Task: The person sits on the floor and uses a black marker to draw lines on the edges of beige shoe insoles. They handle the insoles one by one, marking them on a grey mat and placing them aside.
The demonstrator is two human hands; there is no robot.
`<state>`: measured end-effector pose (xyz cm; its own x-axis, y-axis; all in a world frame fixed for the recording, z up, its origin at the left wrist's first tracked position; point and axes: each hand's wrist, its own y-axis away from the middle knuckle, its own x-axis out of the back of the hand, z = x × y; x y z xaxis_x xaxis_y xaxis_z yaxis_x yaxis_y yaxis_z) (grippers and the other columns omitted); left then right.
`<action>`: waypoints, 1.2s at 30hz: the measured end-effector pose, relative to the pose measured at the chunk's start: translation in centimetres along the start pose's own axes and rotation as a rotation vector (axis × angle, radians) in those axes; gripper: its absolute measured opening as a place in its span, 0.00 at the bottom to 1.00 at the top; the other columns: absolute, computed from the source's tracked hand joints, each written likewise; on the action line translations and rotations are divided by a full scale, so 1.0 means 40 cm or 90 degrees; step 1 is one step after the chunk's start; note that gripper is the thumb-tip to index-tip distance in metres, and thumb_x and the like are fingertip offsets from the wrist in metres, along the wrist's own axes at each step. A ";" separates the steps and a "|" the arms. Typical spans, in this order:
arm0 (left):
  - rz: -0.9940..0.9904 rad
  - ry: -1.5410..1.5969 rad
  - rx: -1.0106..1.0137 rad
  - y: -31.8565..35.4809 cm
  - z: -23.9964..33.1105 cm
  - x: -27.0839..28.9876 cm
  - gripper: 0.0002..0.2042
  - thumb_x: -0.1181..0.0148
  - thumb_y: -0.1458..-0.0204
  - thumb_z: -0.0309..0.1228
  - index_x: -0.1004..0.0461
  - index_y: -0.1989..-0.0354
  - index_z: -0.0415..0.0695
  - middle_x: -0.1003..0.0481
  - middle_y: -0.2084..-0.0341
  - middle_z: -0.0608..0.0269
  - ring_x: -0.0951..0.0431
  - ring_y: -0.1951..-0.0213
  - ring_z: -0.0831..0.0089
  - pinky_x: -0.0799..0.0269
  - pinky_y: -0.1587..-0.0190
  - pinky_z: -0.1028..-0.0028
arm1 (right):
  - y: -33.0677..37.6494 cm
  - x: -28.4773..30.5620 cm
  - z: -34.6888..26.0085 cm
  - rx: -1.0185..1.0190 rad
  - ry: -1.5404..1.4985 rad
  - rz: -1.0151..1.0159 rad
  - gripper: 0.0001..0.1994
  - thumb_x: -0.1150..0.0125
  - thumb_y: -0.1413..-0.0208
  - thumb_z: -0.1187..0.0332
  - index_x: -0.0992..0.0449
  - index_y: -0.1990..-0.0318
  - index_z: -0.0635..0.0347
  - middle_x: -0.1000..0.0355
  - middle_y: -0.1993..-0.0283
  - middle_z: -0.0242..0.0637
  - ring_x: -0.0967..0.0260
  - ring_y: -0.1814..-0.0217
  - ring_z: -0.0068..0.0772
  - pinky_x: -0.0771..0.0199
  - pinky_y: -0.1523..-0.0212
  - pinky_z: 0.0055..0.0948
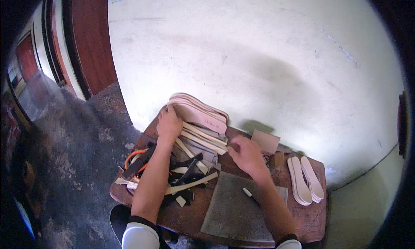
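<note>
Pink shoe insoles [194,113] lie stacked at the far edge of a small wooden table. My left hand [169,124] is at the stack's left end, its fingers closed over the edge of the insoles; the exact grip is partly hidden. Just in front of the stack lie several long cream strips [201,138], on top of grey flat pieces [203,152]. Near the strips' right ends is my right hand [248,156], fingers loosely bent and apart, with nothing visible in them.
Black and cream offcuts [190,175] and an orange-handled tool [132,156] clutter the left side. A grey mat [233,206] lies in front with a white-capped marker [247,192] on it. An open cardboard box [265,142] stands by the wall; pale insoles [299,180] lie at right.
</note>
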<state>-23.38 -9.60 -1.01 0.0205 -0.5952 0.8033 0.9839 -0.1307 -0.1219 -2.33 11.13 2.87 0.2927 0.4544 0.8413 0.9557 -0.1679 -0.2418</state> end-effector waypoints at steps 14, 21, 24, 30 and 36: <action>0.034 0.050 0.034 -0.007 -0.031 -0.004 0.24 0.38 0.41 0.37 0.32 0.38 0.45 0.28 0.44 0.44 0.24 0.44 0.40 0.25 0.44 0.48 | -0.180 -0.119 -0.045 -0.235 0.032 0.100 0.14 0.38 0.41 0.68 0.22 0.50 0.64 0.22 0.52 0.59 0.25 0.45 0.63 0.26 0.42 0.52; 0.146 0.071 -0.150 -0.016 -0.016 0.046 0.14 0.38 0.39 0.38 0.23 0.49 0.44 0.24 0.53 0.43 0.20 0.54 0.52 0.25 0.49 0.55 | -0.157 -0.022 -0.028 -0.086 -0.001 0.216 0.08 0.38 0.41 0.68 0.18 0.59 0.62 0.19 0.58 0.50 0.22 0.54 0.60 0.22 0.50 0.51; -0.042 0.345 -0.183 0.051 0.028 0.137 0.12 0.39 0.36 0.35 0.23 0.49 0.42 0.22 0.63 0.53 0.23 0.61 0.69 0.26 0.53 0.66 | -0.067 0.070 -0.025 -0.031 -0.090 0.209 0.10 0.36 0.41 0.66 0.18 0.58 0.62 0.18 0.57 0.48 0.20 0.54 0.55 0.21 0.52 0.45; -0.326 0.449 -0.271 0.309 0.066 0.182 0.12 0.41 0.35 0.30 0.24 0.49 0.37 0.23 0.66 0.65 0.26 0.62 0.76 0.29 0.55 0.73 | 0.274 0.239 -0.008 -0.122 -0.180 -0.049 0.12 0.33 0.40 0.64 0.16 0.55 0.62 0.18 0.63 0.42 0.20 0.60 0.33 0.23 0.55 0.35; -0.530 0.339 -0.370 0.547 0.030 0.076 0.15 0.38 0.39 0.33 0.23 0.48 0.36 0.19 0.58 0.49 0.18 0.57 0.63 0.24 0.51 0.67 | 0.549 0.259 0.052 -0.303 -0.262 -0.238 0.11 0.33 0.39 0.63 0.16 0.55 0.61 0.18 0.63 0.41 0.20 0.61 0.30 0.22 0.57 0.32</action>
<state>-1.58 -13.30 -0.54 -0.8124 -0.3943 0.4296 0.4231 -0.9055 -0.0310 21.76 13.95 5.27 0.0277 0.8320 0.5541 0.9046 -0.2567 0.3403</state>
